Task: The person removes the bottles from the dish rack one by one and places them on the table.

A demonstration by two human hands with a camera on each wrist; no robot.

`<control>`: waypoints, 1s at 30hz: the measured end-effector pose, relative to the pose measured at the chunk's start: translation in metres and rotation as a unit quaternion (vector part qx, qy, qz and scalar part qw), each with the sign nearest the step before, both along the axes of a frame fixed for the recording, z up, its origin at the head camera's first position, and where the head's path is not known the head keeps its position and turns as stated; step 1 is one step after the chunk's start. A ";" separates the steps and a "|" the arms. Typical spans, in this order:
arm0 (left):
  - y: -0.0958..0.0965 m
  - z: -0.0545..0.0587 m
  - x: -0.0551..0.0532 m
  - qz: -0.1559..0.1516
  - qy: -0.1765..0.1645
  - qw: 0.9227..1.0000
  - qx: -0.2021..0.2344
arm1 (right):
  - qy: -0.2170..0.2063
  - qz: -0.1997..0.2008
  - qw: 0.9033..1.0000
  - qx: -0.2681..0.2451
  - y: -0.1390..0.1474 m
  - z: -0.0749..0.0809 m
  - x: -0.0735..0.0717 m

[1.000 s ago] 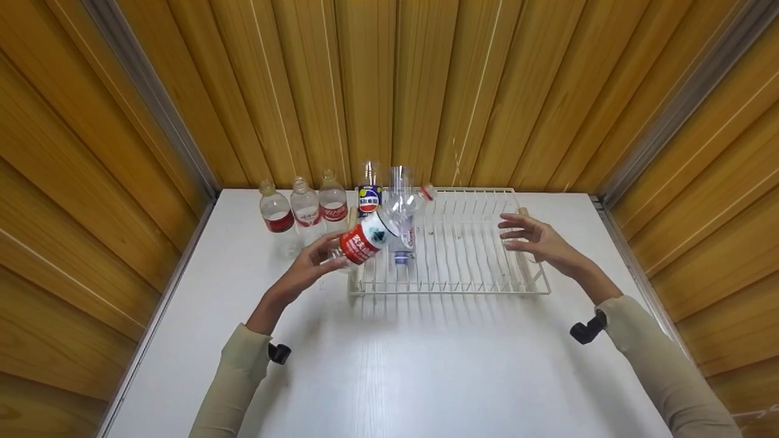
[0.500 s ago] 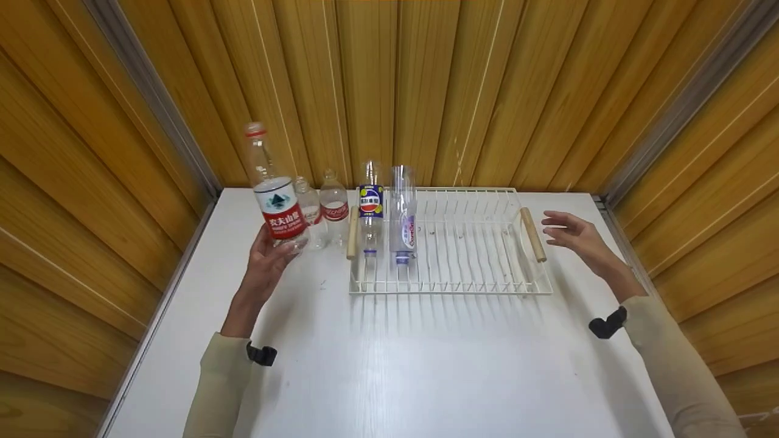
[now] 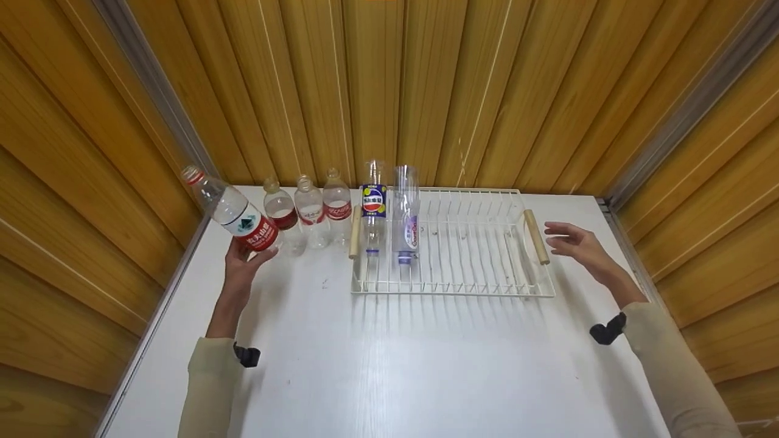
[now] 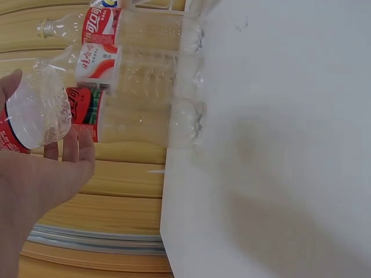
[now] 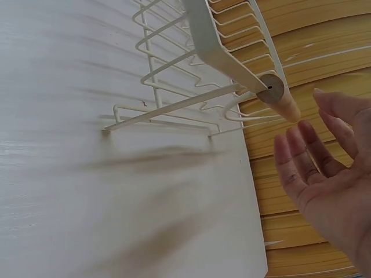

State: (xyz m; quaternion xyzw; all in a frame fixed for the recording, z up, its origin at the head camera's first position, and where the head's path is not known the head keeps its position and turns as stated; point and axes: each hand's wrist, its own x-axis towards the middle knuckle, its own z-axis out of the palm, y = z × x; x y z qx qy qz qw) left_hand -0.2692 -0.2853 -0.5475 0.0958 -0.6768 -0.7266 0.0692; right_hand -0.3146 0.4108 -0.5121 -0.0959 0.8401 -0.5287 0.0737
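Note:
My left hand [image 3: 242,264] grips the lower end of a clear plastic bottle [image 3: 234,214] with a red and white label. Tilted, its neck leans up and to the left, and it is held off the table left of three standing bottles. In the left wrist view the bottle's bottom end [image 4: 49,110] sits between thumb and fingers. My right hand [image 3: 581,248] hovers with loosely bent fingers just right of the dish rack's wooden handle [image 3: 536,237]. A small gap separates them in the right wrist view, and the hand [image 5: 330,162] holds nothing there.
Three clear bottles, a dark-red-labelled one [image 3: 284,218], a white-and-red one [image 3: 313,214] and a red one [image 3: 337,211], stand in a row. The white wire dish rack [image 3: 453,294] holds a blue-labelled bottle [image 3: 373,201] and a purple-labelled bottle [image 3: 409,231], both cap down. Wooden panels [image 3: 426,91] close off the back.
The left hand has carried the red-and-white-labelled bottle from over the rack leftwards, past the standing bottles, turning its neck from right to left. The right hand has drawn away rightwards from the rack.

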 end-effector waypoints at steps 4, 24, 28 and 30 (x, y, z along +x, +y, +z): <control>-0.008 -0.014 -0.005 0.031 -0.027 0.999 -0.033 | -0.012 0.018 1.000 0.004 0.002 -0.004 0.000; -0.025 -0.075 -0.041 0.059 -0.091 0.977 -0.186 | -0.044 0.056 0.997 -0.003 -0.003 -0.009 0.002; -0.025 -0.076 -0.045 0.049 -0.081 0.974 -0.205 | -0.046 0.059 0.997 -0.004 -0.003 -0.010 0.001; -0.026 -0.076 -0.046 0.043 -0.076 0.974 -0.210 | -0.048 0.057 0.997 -0.002 -0.002 -0.010 0.002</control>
